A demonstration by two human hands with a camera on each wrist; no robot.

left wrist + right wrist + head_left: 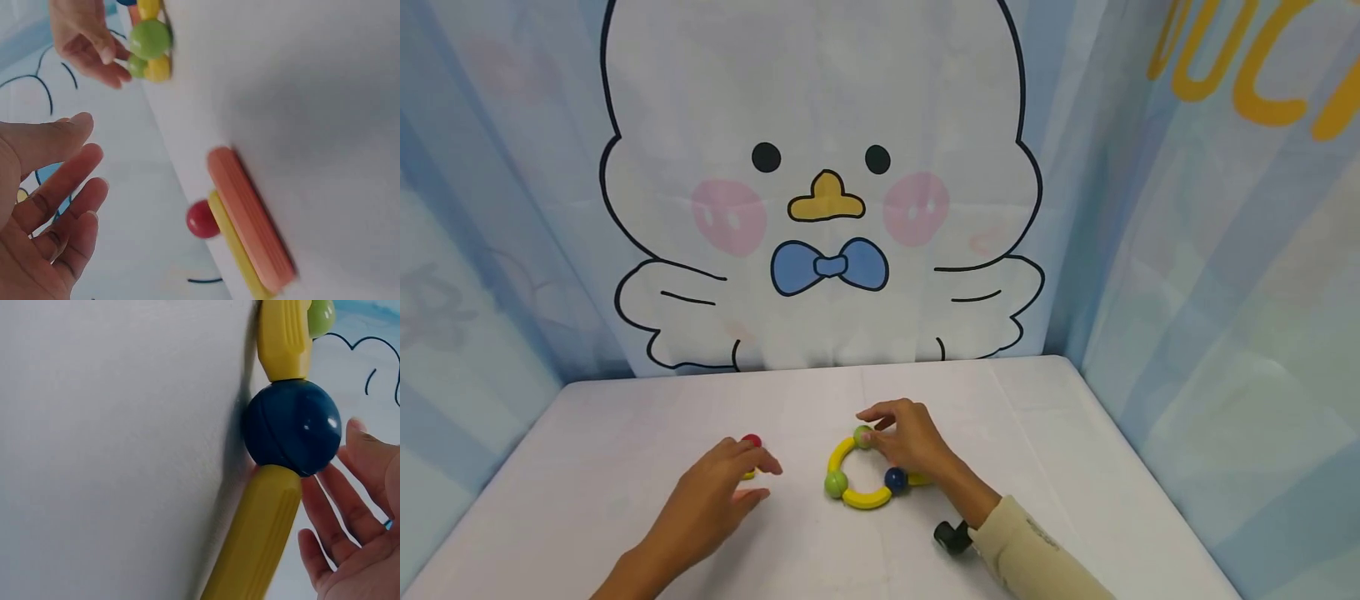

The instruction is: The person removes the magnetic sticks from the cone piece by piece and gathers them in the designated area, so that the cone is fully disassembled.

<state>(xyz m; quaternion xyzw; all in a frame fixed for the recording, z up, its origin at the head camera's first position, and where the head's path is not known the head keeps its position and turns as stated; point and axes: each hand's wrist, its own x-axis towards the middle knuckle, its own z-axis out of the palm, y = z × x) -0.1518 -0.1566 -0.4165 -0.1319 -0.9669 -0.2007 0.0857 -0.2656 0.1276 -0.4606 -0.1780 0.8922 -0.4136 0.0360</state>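
Note:
On the white table a partial ring of curved yellow rods joins a dark blue ball, a green ball and a second green ball. My right hand is at that far green ball, thumb against it in the head view and fingers spread apart. Its wrist partly covers a straight yellow rod running from the blue ball. My left hand hovers left of the ring, thumb and fingers apart, holding nothing. Beyond it lie a red ball, a yellow rod and an orange rod, mostly hidden in the head view.
The white tabletop ends at a curtain printed with a cartoon bird. More printed cloth hangs along both sides. A small black device sits by the right sleeve cuff.

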